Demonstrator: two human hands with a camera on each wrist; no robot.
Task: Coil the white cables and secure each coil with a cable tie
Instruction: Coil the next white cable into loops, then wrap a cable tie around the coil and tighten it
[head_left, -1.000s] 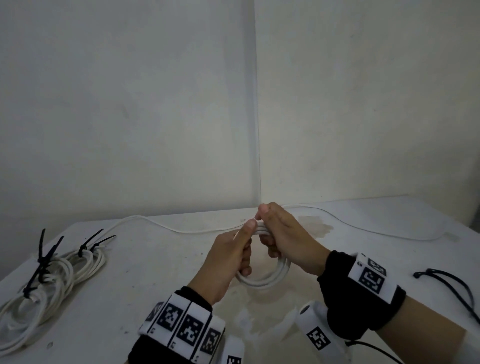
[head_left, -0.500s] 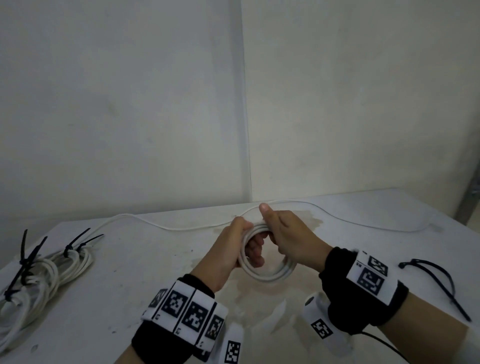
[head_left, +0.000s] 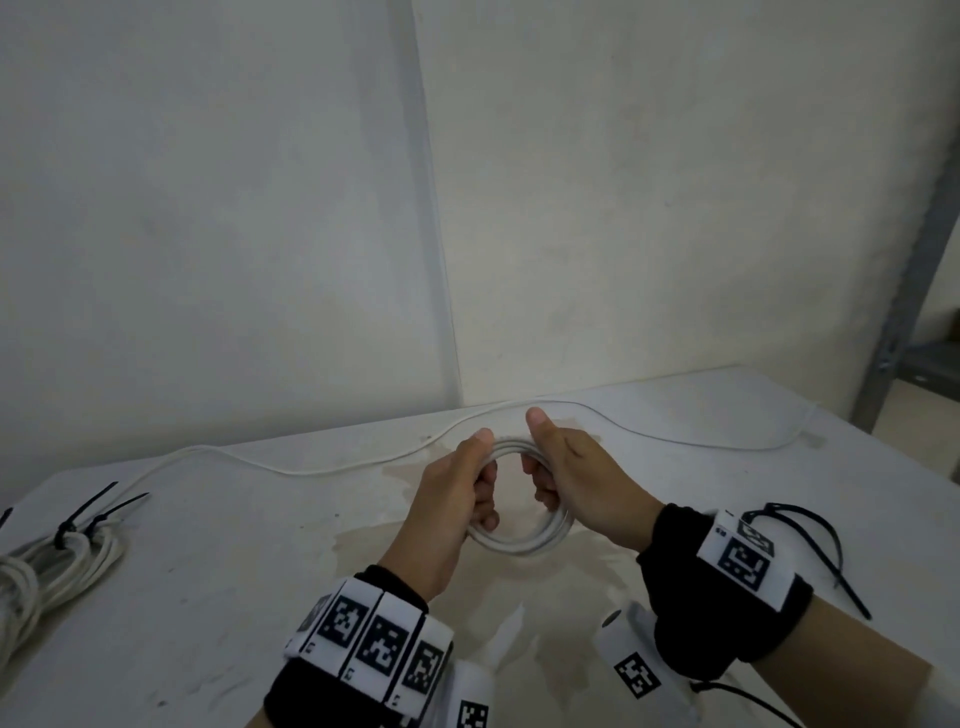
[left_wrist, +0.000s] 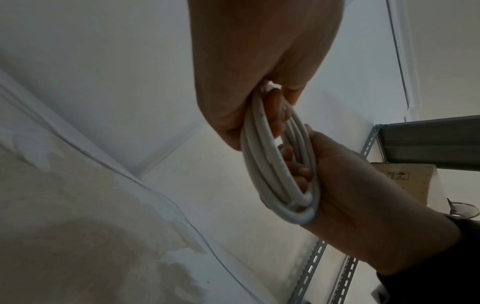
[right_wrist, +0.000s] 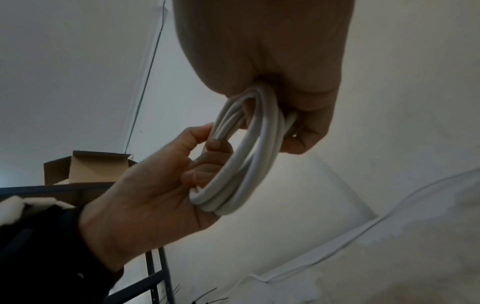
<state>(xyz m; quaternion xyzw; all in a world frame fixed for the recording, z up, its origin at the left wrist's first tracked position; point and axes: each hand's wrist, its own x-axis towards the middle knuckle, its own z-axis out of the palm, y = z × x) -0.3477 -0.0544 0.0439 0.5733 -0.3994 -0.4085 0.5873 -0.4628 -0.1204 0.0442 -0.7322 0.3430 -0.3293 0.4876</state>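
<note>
A small coil of white cable hangs between my two hands above the white table. My left hand grips its left side with fingers curled through the ring. On the right side my right hand grips it the same way, thumb up. The left wrist view shows the coil as several loops held in both fists, and the coil looks the same in the right wrist view. The cable's loose length trails over the table behind my hands, left and right. Black cable ties lie beside my right wrist.
Coiled white cables with black ties round them lie at the table's left edge. White walls meet in a corner behind the table. A metal shelf post stands at the far right.
My hands have slid apart from the top of the coil to its two sides, and the ring now hangs wider between them. The camera has turned a little to the right.
</note>
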